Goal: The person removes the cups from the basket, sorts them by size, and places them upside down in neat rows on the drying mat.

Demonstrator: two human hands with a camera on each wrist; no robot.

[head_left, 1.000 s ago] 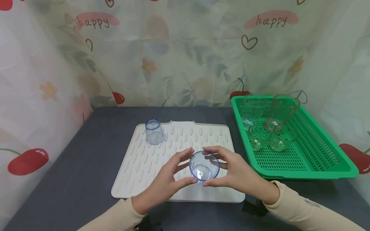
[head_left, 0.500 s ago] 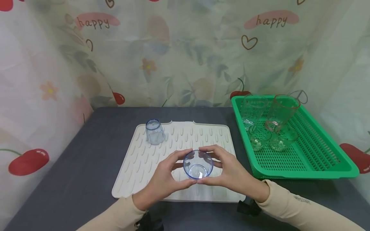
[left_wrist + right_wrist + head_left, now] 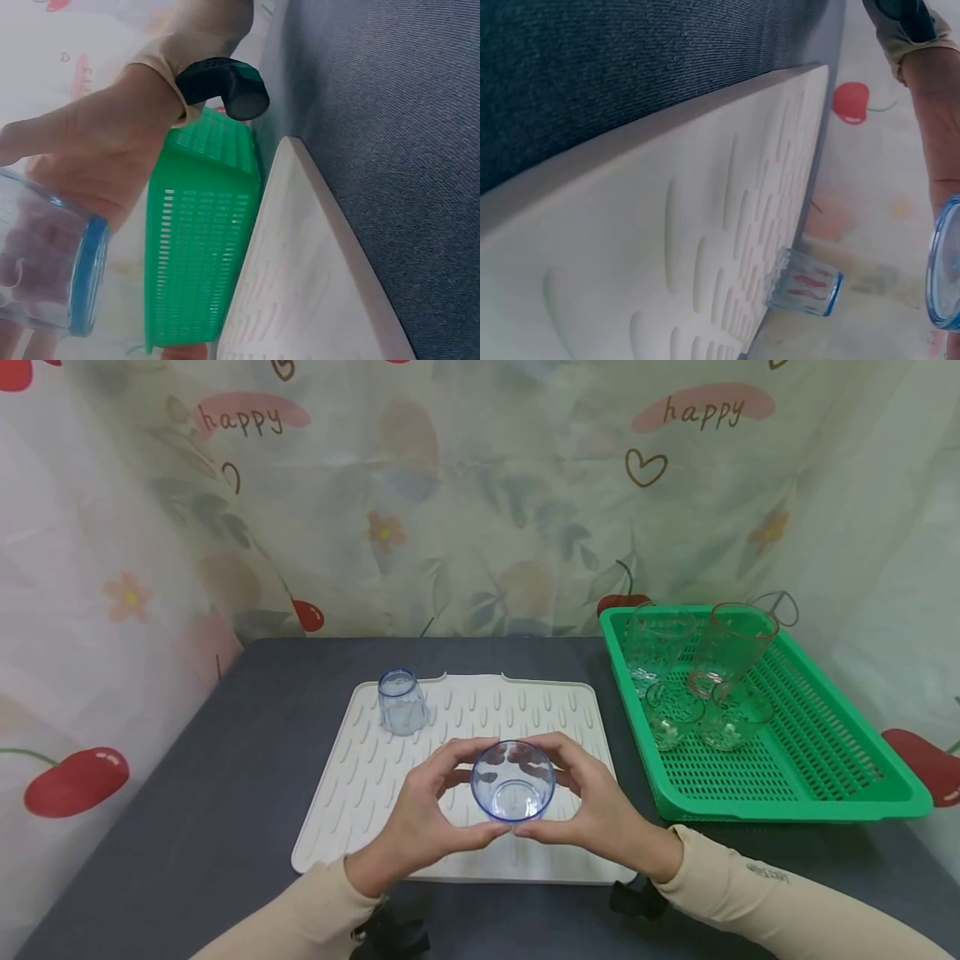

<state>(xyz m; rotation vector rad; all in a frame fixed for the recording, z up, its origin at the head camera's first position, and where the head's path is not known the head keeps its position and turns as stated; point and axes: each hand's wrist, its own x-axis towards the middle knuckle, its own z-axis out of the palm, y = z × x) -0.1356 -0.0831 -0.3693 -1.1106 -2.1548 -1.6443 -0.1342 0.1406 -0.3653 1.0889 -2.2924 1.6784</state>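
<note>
Left hand (image 3: 422, 814) and right hand (image 3: 603, 803) share a wide, curled grip on the blue-rimmed glass (image 3: 513, 795) above the white drying mat (image 3: 360, 802), while only the head view shows the red-rimmed glass (image 3: 729, 647) inside the green basket (image 3: 817, 760).

Left hand (image 3: 416, 810) faces right hand (image 3: 603, 802), both with fingers (image 3: 456, 752) curved; thumbs (image 3: 476, 837) on near side, tips almost meeting; sleeved forearms (image 3: 296, 914) behind.

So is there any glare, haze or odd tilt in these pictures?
Head view: fairly even light, small glints in the held glass; left wrist view: slightly hazy, the basket turned sideways; right wrist view: sideways too, the tray looming large up close.
</note>
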